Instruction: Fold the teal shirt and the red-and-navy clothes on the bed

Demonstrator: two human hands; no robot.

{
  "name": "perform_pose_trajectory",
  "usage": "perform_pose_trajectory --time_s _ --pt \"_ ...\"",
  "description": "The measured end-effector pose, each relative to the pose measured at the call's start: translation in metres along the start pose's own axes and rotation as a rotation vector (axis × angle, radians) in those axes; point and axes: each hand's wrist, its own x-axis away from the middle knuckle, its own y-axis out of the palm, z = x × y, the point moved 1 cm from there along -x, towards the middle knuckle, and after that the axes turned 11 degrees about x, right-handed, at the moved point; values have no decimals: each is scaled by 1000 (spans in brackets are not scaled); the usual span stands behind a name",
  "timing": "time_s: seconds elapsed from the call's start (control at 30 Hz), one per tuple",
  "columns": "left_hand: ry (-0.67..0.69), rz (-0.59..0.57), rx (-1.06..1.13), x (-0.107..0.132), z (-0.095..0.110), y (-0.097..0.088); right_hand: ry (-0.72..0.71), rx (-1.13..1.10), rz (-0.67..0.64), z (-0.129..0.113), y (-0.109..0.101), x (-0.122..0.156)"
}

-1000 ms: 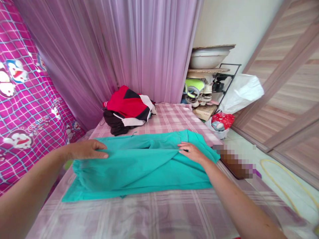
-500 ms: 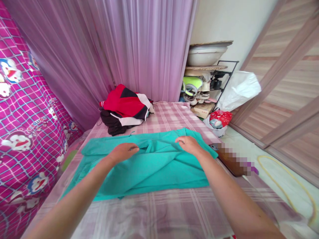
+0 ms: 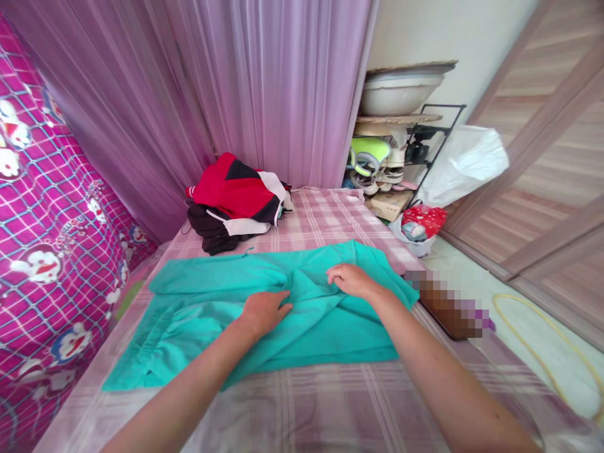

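Trousers in teal point(image 3: 306, 330) lie across the plaid bedsheet point(image 3: 325, 402) in the head view. My left hand point(image 3: 265, 309) is now farther in, mid-garment, resting loose; the gathered end point(image 3: 141, 352) now shows spread out, apparently flatter. My right hand point(image 3: 350, 280) curls on top; can't tell if it's pinching.

A left forearm point(image 3: 189, 390) and a right forearm point(image 3: 448, 371) run off the bottom edge, each hiding part of the teal garment point(image 3: 325, 314). Whether the right hand point(image 3: 350, 280) pinches fabric is unclear. Pixelation masks a brown object point(image 3: 438, 311); a red jacket point(image 3: 224, 189) partly covers dark clothing point(image 3: 210, 233).
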Motion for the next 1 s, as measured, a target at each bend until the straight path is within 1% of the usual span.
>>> perform_pose_trajectory --time_s 0.1,0.17,0.2,0.27,0.33,0.37,0.4,0.47,0.53,0.63,0.77,0.87,0.93,1.0 --pt "59 -20 18 -6 2 -5 68 33 72 -19 -13 -19" --pt "79 -10 12 -11 2 -10 39 35 126 -36 -15 -34" --pt "79 16 4 -15 0 -14 16 38 140 -45 -13 -40" --pt "82 123 1 -23 -8 -21 -11 65 109 -59 -3 -51" --pt "88 253 14 -31 -23 -26 3 114 25 -68 11 -57" --pt "80 292 17 -35 -33 -26 16 134 -16 -71 17 -58" --pt "55 298 12 -38 -44 -24 24 146 -49 -72 23 -58" --pt "-30 229 -8 -42 -66 -16 21 155 -78 -70 29 -57" --pt "-98 164 -16 -42 -84 -6 24 164 -86 -63 31 -55" --pt "-121 167 -15 -35 -106 1 70 191 -79 -46 30 -54" --pt "-152 166 -28 -24 -137 -5 124 238 -54 -21 33 -53" --pt "-165 146 -40 -20 -159 -10 126 260 -43 -12 37 -55" --pt "-172 139 -34 -22 -167 -11 131 267 -54 -11 37 -58" --pt "-182 148 -21 -27 -170 -11 140 268 -72 -12 35 -62"
